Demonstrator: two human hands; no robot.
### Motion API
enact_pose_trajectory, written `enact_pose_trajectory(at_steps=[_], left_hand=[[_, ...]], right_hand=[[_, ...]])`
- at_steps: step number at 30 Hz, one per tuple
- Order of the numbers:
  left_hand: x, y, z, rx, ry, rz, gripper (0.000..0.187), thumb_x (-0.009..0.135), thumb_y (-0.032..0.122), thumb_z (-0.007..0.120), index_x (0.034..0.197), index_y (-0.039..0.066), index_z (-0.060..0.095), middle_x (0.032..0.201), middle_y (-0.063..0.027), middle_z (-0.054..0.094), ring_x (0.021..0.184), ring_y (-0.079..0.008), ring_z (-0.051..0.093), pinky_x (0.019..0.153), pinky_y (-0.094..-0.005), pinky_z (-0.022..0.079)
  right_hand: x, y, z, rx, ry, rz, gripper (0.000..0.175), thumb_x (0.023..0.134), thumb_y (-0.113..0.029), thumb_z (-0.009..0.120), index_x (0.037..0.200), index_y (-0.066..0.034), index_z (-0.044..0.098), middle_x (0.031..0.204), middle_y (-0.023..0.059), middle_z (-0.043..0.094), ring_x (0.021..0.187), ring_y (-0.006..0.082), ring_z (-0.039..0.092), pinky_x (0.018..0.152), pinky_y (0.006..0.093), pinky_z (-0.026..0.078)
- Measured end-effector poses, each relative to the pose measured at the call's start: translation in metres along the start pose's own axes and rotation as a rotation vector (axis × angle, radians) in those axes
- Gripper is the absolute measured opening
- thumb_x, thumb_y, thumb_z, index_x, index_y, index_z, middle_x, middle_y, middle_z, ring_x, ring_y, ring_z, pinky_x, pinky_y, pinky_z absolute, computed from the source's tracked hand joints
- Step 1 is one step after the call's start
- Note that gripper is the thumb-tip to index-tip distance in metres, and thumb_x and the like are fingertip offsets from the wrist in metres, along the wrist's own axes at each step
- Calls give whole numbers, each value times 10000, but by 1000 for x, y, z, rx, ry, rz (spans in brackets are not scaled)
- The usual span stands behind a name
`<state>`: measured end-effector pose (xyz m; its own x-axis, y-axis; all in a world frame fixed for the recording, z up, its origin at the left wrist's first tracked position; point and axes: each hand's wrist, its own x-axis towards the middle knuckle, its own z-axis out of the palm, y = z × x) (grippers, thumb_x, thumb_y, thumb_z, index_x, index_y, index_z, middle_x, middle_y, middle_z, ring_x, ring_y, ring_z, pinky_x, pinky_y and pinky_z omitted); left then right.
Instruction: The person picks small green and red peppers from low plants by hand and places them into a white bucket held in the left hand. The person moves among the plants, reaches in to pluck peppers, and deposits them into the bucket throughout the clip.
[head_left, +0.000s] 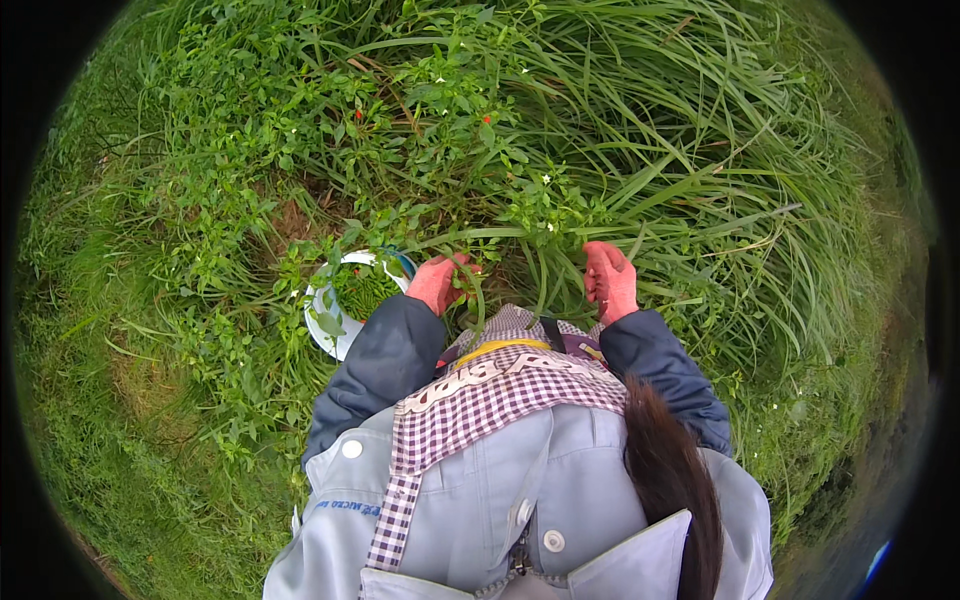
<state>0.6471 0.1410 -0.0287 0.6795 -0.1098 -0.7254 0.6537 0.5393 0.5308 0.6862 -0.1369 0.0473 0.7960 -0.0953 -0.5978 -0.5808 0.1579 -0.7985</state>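
My left hand (439, 285), in what looks like a coral glove, is beside the right rim of a white bucket (322, 319). Small green chili peppers (364, 291), with a few red ones, lie inside the bucket, and leaves hang over its rim. The left fingers curl among chili leaves and a grass blade; whether they grip anything is hidden. To the right, my right hand (611, 281) is raised at the edge of long grass (675, 172). Its fingers are bent inward, and their tips are too unclear to show a hold. Ahead of both hands stands a chili plant (551, 202) with white flowers.
More chili plants (247, 112) spread to the front left, with red peppers (358, 114) among the leaves. Bare brown soil (292, 221) shows beyond the bucket. A checked apron (480, 397) covers my front, close behind the hands.
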Motion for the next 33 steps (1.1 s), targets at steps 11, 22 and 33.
enact_pose_trajectory(at_steps=[11,22,33], left_hand=[[-50,49,35,1252,166,756,181,850,174,559,966,48,619,906,-175,607,824,-325,595,725,-393,473],[-10,21,85,-198,-326,-176,361,933,384,491,1044,50,569,1009,-86,612,938,-216,569,849,-398,446],[-10,40,61,-399,-122,-129,339,926,311,544,1057,-2,542,1036,-136,603,993,-286,583,844,-428,496]], right_hand=[[56,-31,9,-1276,-107,-462,408,807,-409,625,1088,-113,618,884,119,658,864,299,621,747,415,465],[7,-45,54,-482,-793,335,240,859,-278,498,846,-51,573,581,-26,434,404,72,381,361,250,301],[-28,-61,72,-312,-1219,66,250,846,-300,542,821,-52,560,585,-11,469,478,61,406,423,217,302]])
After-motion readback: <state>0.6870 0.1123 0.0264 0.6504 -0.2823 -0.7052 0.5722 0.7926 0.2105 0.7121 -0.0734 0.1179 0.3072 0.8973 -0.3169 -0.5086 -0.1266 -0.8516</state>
